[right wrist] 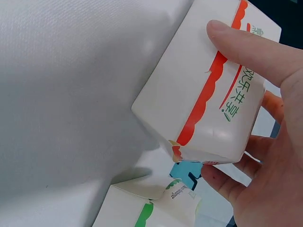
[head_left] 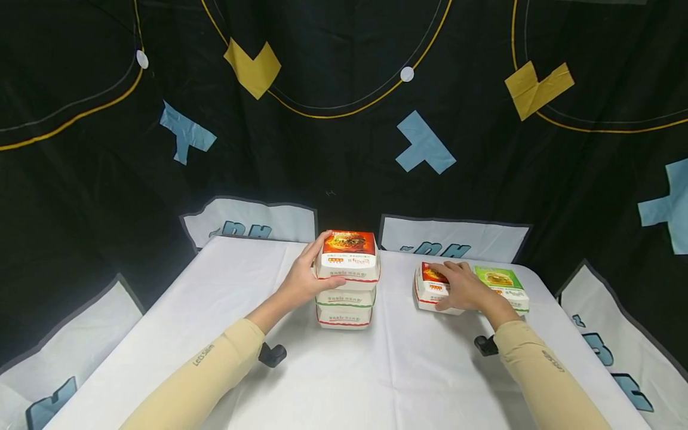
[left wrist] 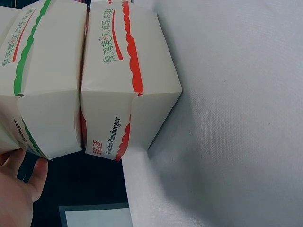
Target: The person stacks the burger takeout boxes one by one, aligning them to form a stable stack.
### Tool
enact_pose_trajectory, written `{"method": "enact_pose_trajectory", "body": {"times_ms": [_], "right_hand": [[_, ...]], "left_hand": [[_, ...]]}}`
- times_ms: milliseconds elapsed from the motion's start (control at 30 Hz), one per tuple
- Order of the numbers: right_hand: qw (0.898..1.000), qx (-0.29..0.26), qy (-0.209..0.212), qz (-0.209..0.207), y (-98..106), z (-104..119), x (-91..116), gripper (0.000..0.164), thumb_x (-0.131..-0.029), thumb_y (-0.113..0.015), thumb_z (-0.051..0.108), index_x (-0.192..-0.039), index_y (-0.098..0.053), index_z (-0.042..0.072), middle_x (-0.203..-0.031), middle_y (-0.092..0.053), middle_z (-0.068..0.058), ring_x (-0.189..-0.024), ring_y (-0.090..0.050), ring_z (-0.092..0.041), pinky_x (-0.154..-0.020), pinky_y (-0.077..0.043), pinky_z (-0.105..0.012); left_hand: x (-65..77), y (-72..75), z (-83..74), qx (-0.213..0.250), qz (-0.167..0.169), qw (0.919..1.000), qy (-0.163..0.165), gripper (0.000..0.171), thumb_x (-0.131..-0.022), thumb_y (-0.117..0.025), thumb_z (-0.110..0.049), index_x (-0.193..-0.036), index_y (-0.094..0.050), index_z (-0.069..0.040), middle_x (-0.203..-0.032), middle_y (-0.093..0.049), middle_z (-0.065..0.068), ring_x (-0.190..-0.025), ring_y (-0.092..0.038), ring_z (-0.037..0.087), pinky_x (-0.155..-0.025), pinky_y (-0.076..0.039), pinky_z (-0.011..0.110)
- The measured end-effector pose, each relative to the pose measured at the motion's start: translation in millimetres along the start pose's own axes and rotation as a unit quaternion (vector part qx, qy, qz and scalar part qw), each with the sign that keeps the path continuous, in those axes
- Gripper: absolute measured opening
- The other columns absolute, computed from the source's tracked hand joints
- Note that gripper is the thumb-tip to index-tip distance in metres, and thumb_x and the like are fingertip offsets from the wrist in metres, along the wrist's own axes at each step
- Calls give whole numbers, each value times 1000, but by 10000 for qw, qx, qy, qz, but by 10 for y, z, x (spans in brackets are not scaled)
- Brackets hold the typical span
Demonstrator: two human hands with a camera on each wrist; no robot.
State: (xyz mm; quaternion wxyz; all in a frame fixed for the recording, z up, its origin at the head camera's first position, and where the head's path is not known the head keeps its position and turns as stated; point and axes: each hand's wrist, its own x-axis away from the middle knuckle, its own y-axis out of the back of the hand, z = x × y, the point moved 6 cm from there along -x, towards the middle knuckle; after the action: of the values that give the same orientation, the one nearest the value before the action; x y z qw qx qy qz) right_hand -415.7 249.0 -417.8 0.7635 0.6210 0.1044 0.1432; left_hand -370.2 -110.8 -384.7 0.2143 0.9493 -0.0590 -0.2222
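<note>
While our left hand (head_left: 302, 280) grips the top box (head_left: 349, 261) of a three-box stack at the center of the white-covered table (head_left: 344, 376), our right hand (head_left: 466, 289) clasps a separate red-topped box (head_left: 428, 291) to the right. Our left thumb presses the near face of that top box, whose red lid bears a burger picture, and our fingers reach along its left side. Directly beneath it sit a green-trimmed middle box (head_left: 346, 297) and a red-trimmed bottom box (head_left: 344, 317), which stands on the cloth. Our right thumb lies against the near face of the red-topped box, with the fingers curled over its top and around to the far side; we cannot tell whether it has left the table. Just beside it, farther right, rests a green-topped box (head_left: 502, 279), partly hidden by our hand. We wear beige sleeves (head_left: 209, 364) marked with dark lettering. Beyond the table's far edge hangs a black backdrop (head_left: 333, 161) with yellow and blue shapes.
</note>
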Motion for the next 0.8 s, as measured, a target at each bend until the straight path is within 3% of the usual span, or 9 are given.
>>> {"method": "enact_pose_trajectory", "body": {"times_ms": [167, 433, 800], "right_hand": [[10000, 21, 51, -46, -8, -9, -4, 99, -73, -89, 40, -155, -38, 21, -156, -36, -23, -136, -31, -47, -102, -38, -71], [9996, -226, -98, 131, -41, -30, 9, 99, -75, -87, 40, -157, -34, 24, -161, -26, -23, -143, -24, -49, -104, -33, -75], [9993, -94, -131, 346, -70, -80, 42, 105, -74, -88, 35, -160, -27, 31, -163, -19, -25, -144, -19, -51, -103, -34, -76]], "left_hand": [[-4, 0, -3, -6, 1, 10000, -5, 100, -77, -88, -37, -155, -26, -46, -148, -43, -2, -132, -43, 21, -99, -51, 51], [3, 5, -12, -27, -14, 10000, 11, 100, -77, -88, -36, -154, -26, -50, -148, -43, 0, -132, -43, 22, -101, -50, 53], [1, -1, 3, -29, -9, 10000, 14, 99, -77, -87, -38, -154, -25, -50, -148, -43, -1, -133, -43, 21, -99, -51, 52]]}}
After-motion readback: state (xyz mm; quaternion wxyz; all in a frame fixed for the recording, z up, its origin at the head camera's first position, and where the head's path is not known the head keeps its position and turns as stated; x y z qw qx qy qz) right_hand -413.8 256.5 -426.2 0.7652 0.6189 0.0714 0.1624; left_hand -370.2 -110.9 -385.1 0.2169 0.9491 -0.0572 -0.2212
